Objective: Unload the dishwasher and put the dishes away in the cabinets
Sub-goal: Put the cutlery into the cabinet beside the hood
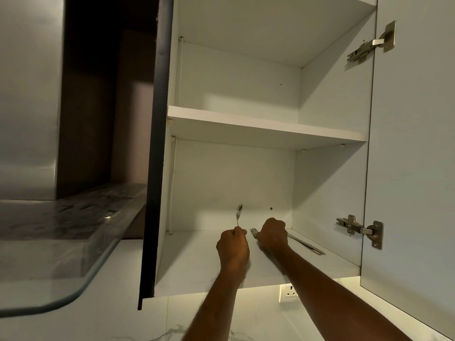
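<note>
Spoon (238, 212) pinched in left fingers (240, 232).

A home kitchen, seen from below. An open white wall cabinet (266, 124) with two shelves and metal door hinges (360, 228) hangs above a marble-patterned backsplash (138, 323) fitted with a wall socket (288, 292). A curved glass extractor hood (61, 254) juts out beside the cabinet.

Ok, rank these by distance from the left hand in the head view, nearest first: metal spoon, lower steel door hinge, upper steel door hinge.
1. Metal spoon: gripped in the left hand.
2. Lower steel door hinge: right, on the door.
3. Upper steel door hinge: top right.
</note>
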Demonstrator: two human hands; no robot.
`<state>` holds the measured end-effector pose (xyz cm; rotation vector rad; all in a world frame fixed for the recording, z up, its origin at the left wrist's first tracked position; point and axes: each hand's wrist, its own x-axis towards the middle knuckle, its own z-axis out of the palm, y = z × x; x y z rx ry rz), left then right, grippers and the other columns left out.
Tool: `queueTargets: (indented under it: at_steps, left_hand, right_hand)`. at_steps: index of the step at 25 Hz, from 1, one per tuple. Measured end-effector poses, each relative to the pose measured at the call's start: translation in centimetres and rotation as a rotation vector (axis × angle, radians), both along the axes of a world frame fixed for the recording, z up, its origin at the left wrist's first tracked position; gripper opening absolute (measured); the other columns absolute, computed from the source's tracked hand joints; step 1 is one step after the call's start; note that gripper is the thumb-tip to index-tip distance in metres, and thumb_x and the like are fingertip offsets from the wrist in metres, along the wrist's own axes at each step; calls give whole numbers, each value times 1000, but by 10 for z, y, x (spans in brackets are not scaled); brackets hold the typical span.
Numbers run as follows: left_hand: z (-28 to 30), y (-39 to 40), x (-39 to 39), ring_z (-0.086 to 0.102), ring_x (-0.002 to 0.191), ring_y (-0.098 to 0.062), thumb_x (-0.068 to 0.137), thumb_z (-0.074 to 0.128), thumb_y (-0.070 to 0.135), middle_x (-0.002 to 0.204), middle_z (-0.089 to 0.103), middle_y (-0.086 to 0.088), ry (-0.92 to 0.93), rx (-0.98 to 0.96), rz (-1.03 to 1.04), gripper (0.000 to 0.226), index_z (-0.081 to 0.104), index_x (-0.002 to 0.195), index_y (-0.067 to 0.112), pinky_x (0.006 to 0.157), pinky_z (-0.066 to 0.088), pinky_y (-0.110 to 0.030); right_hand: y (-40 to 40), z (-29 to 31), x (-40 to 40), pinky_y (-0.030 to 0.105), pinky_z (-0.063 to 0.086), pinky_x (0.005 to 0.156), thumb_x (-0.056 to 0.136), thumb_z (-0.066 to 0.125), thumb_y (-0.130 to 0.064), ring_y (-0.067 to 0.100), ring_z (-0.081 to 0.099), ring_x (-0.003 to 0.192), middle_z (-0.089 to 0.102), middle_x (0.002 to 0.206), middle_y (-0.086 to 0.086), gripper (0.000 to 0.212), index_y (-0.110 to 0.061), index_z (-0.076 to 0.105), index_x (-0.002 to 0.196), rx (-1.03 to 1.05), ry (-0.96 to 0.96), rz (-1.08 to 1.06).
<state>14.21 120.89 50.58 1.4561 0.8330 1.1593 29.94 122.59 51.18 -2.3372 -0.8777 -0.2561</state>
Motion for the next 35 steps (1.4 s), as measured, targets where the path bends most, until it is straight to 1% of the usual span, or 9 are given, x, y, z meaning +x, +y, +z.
queueTargets:
  at_steps: [5,7,10,13,19,22,25,29,35]
  left_hand:
    - [-1,1,0,58,91,-26,104,43,18,80,60,3,55,18,25,37,60,71,21,89,45,-33]
    - [-2,0,-1,57,88,-25,104,46,18,76,60,4,64,53,34,38,64,70,19,84,45,-31]
    - [-5,1,0,60,87,-23,106,50,20,96,73,-7,89,104,51,30,77,102,7,82,47,-28]
    - [-5,0,1,64,89,-20,106,51,20,108,75,-10,82,123,52,28,76,113,8,85,50,-27]
    - [-5,-1,0,66,99,-30,105,51,17,103,74,-12,91,128,56,27,77,106,9,90,51,-34]
    - [-4,-1,1,64,94,-31,105,51,16,95,72,-10,106,144,64,26,75,95,17,86,50,-36]
    - [-6,0,2,63,94,-28,105,51,16,107,74,-11,110,127,76,27,77,110,10,84,48,-31]
    - [-7,1,3,66,99,-31,105,49,15,105,74,-13,119,126,75,28,76,108,8,85,51,-35]
    - [-8,3,4,67,96,-34,105,50,16,97,73,-13,132,139,51,28,76,97,11,84,53,-38]
  right_hand:
    - [-2,-1,-2,36,53,98,94,71,-25,32,60,125,58,132,11,37,-12,61,126,-76,-58,-49]
    - [-7,-1,2,37,52,98,92,74,-34,31,57,128,57,134,11,47,-13,58,131,-113,-100,-19]
    - [-14,2,13,37,56,91,91,74,-40,31,65,117,61,128,13,46,-11,61,124,-123,-114,53]
    - [-27,12,22,32,56,77,92,67,-37,29,70,98,69,112,13,25,-13,65,98,-74,-138,79]
    - [-54,5,49,32,62,80,90,69,-25,25,74,93,77,101,8,18,-14,82,97,-237,-133,176]
    - [-56,4,50,33,63,77,87,73,-23,25,74,86,76,98,10,13,-16,82,92,-219,-147,191]
    - [-59,8,46,31,62,77,87,75,-24,25,74,88,75,100,11,16,-12,80,94,-227,-153,188]
    - [-57,9,44,24,57,72,88,74,-26,21,73,87,75,98,9,23,-7,78,100,-217,-110,174]
    - [-55,12,40,32,62,81,92,70,-24,24,75,90,78,95,11,23,-4,78,100,-196,-132,195]
